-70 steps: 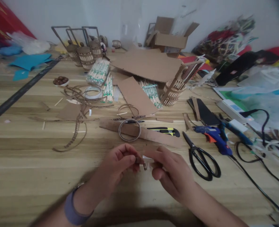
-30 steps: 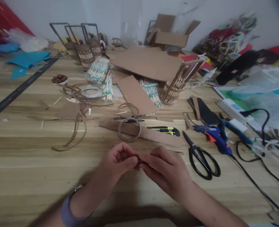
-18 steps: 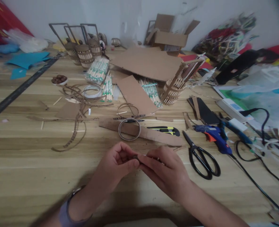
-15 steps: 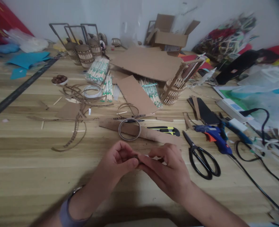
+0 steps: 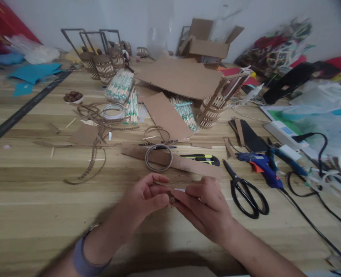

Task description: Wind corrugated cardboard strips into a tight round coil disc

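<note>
My left hand point(image 5: 147, 198) is at the front middle of the table, thumb and fingers closed around one side of a small brown cardboard piece point(image 5: 172, 197). From the other side my right hand point(image 5: 206, 204) pinches the same piece, its index finger and thumb meeting it. Most of the piece is hidden by the fingers, so its full shape does not show. A white sliver point(image 5: 180, 190) shows beside my right fingers. Just beyond the hands, a cardboard ring point(image 5: 159, 157) rests on a long cardboard strip point(image 5: 193, 165), near a yellow-and-black utility knife point(image 5: 203, 159).
Black-handled scissors point(image 5: 245, 194) and a blue glue gun point(image 5: 259, 165) with its cord lie to the right. Curled cardboard strips point(image 5: 94, 154) are at left. Farther back are packaged chopsticks point(image 5: 119, 86), cardboard sheets point(image 5: 182, 77) and a stick-covered bucket point(image 5: 212, 111).
The fingers of my left hand have opened out a little, their tips lifting from the brown piece, more of which now shows. My right hand keeps its pinch with slightly shifted fingers.
</note>
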Demonstrator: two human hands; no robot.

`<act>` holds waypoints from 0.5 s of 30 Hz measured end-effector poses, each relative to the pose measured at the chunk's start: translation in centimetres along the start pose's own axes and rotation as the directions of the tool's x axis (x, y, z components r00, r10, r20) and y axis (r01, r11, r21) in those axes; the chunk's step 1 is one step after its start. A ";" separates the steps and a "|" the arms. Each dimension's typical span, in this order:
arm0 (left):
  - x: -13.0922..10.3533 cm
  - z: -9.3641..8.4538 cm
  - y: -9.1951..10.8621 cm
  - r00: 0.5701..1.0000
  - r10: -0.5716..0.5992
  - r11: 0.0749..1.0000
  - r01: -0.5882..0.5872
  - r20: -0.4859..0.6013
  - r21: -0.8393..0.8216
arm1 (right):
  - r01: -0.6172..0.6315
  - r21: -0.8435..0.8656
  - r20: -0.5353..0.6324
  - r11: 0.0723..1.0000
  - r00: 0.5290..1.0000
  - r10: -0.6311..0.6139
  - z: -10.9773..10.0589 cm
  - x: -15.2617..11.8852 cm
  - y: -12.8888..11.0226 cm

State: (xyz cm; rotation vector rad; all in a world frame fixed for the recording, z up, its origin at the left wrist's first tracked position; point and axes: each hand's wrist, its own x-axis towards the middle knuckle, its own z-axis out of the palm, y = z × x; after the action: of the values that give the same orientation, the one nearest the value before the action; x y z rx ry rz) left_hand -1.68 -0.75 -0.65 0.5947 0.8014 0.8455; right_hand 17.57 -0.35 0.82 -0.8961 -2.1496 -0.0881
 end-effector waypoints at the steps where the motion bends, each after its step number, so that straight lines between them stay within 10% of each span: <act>1: 0.0 -0.1 -0.1 1.000 0.006 0.999 -0.005 -0.014 0.031 | 0.003 -0.007 -0.005 1.000 1.000 -0.003 0.0 0.0 0.0; 11: -0.2 0.0 0.0 0.998 0.068 0.962 -0.069 0.014 0.265 | 0.077 -0.043 0.118 0.996 0.990 -0.072 0.2 -1.9 0.5; 15: -0.4 0.4 0.6 0.993 0.052 0.980 -0.070 0.102 0.186 | -0.070 0.101 0.112 0.992 0.992 0.058 0.4 -2.2 0.3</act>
State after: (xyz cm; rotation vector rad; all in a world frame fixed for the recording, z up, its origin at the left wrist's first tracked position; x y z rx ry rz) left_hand -1.72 -0.80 0.16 0.8269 0.7836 0.7952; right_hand 18.46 -1.26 -1.04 -0.9261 -2.2012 0.1074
